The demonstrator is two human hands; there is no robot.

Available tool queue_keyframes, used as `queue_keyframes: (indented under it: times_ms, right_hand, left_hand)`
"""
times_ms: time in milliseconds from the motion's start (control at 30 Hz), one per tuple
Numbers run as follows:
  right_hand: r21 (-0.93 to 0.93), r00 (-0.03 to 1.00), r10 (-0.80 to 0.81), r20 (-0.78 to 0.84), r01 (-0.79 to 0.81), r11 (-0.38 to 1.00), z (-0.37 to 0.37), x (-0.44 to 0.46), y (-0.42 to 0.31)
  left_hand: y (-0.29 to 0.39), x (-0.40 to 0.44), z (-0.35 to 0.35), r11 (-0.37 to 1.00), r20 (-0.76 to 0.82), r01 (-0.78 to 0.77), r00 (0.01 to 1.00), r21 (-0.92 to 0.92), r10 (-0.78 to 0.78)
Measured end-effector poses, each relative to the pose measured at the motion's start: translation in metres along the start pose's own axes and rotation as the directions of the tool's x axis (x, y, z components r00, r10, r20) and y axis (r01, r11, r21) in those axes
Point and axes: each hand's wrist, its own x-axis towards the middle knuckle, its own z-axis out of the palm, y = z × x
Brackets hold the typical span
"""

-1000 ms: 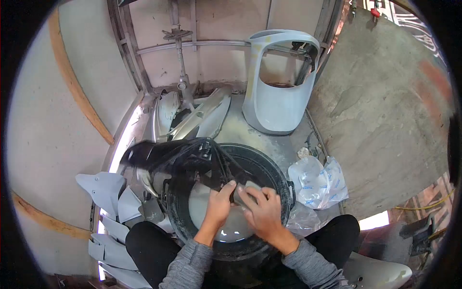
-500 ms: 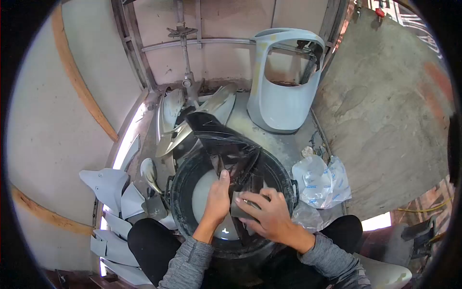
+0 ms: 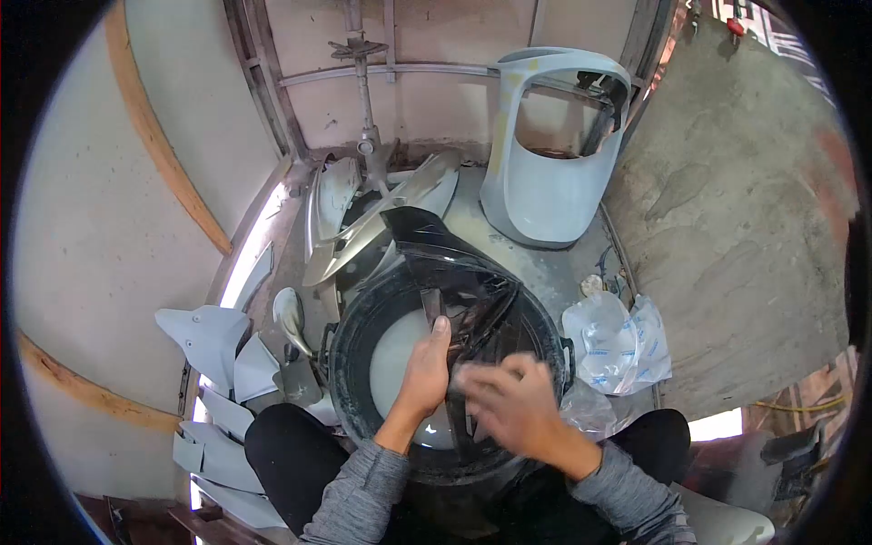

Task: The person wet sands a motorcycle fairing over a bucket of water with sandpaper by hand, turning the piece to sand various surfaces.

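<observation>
A glossy black plastic part [image 3: 454,268] slants over a round black tub [image 3: 350,363] that holds whitish liquid [image 3: 392,361]. My left hand [image 3: 427,368] grips the part near its lower left side, thumb up. Over the part's lower right side is my right hand [image 3: 513,400], its fingers bent and blurred by motion. Whether a small grey pad is still under those fingers is too smeared to tell.
Light grey panels [image 3: 211,341] lie on the left, and silver parts [image 3: 391,218] behind the tub. A large pale blue-grey shell [image 3: 554,195] stands at the back. Clear plastic bags [image 3: 618,345] lie right of the tub.
The black part swung from pointing left to standing upward over the tub, tilting a little further since. My right hand moved right and now blurs over it. The view has shifted slightly.
</observation>
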Motion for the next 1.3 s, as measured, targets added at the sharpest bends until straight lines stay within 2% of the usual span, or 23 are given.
queue_keyframes:
  times_ms: [67, 100, 133, 200, 267, 300, 333, 400, 467, 533, 600, 633, 667, 700, 733, 800, 867, 933, 1000, 1033, 1200, 1267, 1300]
  right_hand:
    - [0.058, 0.999, -0.022, -0.029, 0.023, 0.998, -0.004, 0.001, 0.004]
    - [-0.022, 0.997, 0.042, -0.058, -0.043, 0.999, -0.007, 0.003, 0.025]
    - [-0.105, 0.991, 0.098, -0.088, -0.108, 0.989, -0.007, 0.004, 0.043]
    - [-0.059, 0.982, 0.13, -0.137, -0.139, 0.989, 0.001, -0.003, 0.042]
    - [0.006, 1.0, -0.026, -0.007, 0.026, 1.0, 0.01, -0.009, 0.012]
    - [0.04, 0.999, -0.038, -0.004, 0.038, 0.998, 0.011, -0.009, 0.012]
    - [-0.019, 1.0, -0.001, -0.022, 0.001, 1.0, 0.015, -0.011, 0.028]
    - [-0.076, 0.974, 0.211, -0.082, -0.217, 0.973, 0.014, -0.006, 0.061]
    - [-0.085, 0.963, 0.243, -0.119, -0.253, 0.964, 0.021, -0.01, 0.05]
    - [-0.012, 0.997, 0.072, -0.002, -0.072, 0.997, 0.025, -0.013, 0.013]
    - [0.021, 0.999, 0.044, -0.025, -0.044, 0.999, 0.038, -0.017, 0.029]
    - [-0.019, 0.984, 0.153, -0.089, -0.155, 0.988, 0.039, -0.017, 0.048]
    - [-0.058, 0.956, 0.25, -0.156, -0.262, 0.963, 0.04, -0.015, 0.06]
    - [-0.07, 0.953, 0.272, -0.132, -0.283, 0.957, 0.043, -0.016, 0.06]
    - [-0.085, 0.973, 0.206, -0.106, -0.215, 0.973, 0.045, -0.017, 0.048]
    - [0.073, 0.998, 0.069, 0.007, -0.069, 0.995, 0.051, -0.021, 0.016]
    - [0.042, 0.997, 0.063, 0.052, -0.066, 0.997, 0.05, -0.019, 0.031]
    - [-0.001, 0.964, 0.253, -0.079, -0.254, 0.967, 0.051, -0.016, 0.053]
    - [0.027, 0.953, 0.292, -0.081, -0.291, 0.956, 0.06, -0.019, 0.056]
    - [0.05, 0.947, 0.305, -0.102, -0.301, 0.952, 0.067, -0.021, 0.052]
    - [0.065, 0.926, 0.369, -0.076, -0.365, 0.929, 0.085, -0.023, 0.041]
    - [0.073, 0.925, 0.377, -0.05, -0.373, 0.925, 0.096, -0.026, 0.044]
    - [0.087, 0.917, 0.397, -0.051, -0.392, 0.916, 0.103, -0.028, 0.047]
  left_hand:
    - [-0.001, -0.003, 0.001, 0.997, 0.04, 0.049, 0.998, -0.062, -0.047]
    - [0.0, -0.004, 0.001, 1.0, 0.063, -0.019, 0.998, 0.006, 0.019]
    - [-0.002, -0.005, 0.0, 1.0, 0.066, -0.014, 0.998, 0.008, 0.014]
    - [-0.007, -0.002, 0.0, 1.0, 0.077, 0.015, 0.997, -0.022, -0.013]
    - [-0.024, 0.001, -0.006, 0.999, 0.094, -0.022, 0.995, 0.039, 0.018]
    - [-0.03, 0.001, -0.007, 0.998, 0.07, 0.069, 0.995, -0.011, -0.069]
    - [-0.031, -0.001, -0.008, 0.985, 0.05, 0.161, 0.986, -0.063, -0.158]
    - [-0.028, 0.001, -0.009, 0.986, 0.041, 0.163, 0.986, -0.038, -0.162]
    - [-0.03, 0.004, -0.013, 0.977, 0.014, 0.198, 0.98, 0.081, -0.2]
    - [-0.056, 0.014, -0.018, 0.979, 0.02, 0.202, 0.979, 0.028, -0.203]
    - [-0.051, 0.012, -0.017, 0.982, 0.025, 0.183, 0.983, -0.047, -0.182]
    - [-0.045, 0.01, -0.019, 0.976, 0.047, 0.216, 0.975, 0.034, -0.217]
    - [-0.048, 0.011, -0.02, 0.976, 0.045, 0.216, 0.975, 0.033, -0.217]
    - [-0.054, 0.013, -0.019, 0.974, 0.058, 0.225, 0.973, -0.027, -0.223]
    - [-0.061, 0.017, -0.018, 0.968, 0.072, 0.233, 0.971, -0.09, -0.227]
    - [-0.068, 0.019, -0.019, 0.952, 0.089, 0.286, 0.957, -0.105, -0.278]
    - [-0.063, 0.016, -0.017, 0.897, 0.153, 0.337, 0.94, -0.287, -0.305]
    - [-0.057, 0.016, -0.022, 0.887, 0.175, 0.384, 0.921, -0.256, -0.348]
    - [-0.052, 0.016, -0.026, 0.838, 0.296, 0.466, 0.874, -0.284, -0.385]
    - [-0.055, 0.017, -0.027, 0.769, 0.314, 0.512, 0.855, -0.382, -0.413]
    - [-0.047, 0.003, -0.028, 0.775, 0.274, 0.479, 0.877, -0.412, -0.395]
    - [-0.05, -0.007, -0.026, 0.848, 0.191, 0.462, 0.885, -0.26, -0.424]
    - [-0.064, -0.011, -0.023, 0.868, 0.198, 0.386, 0.92, -0.312, -0.338]
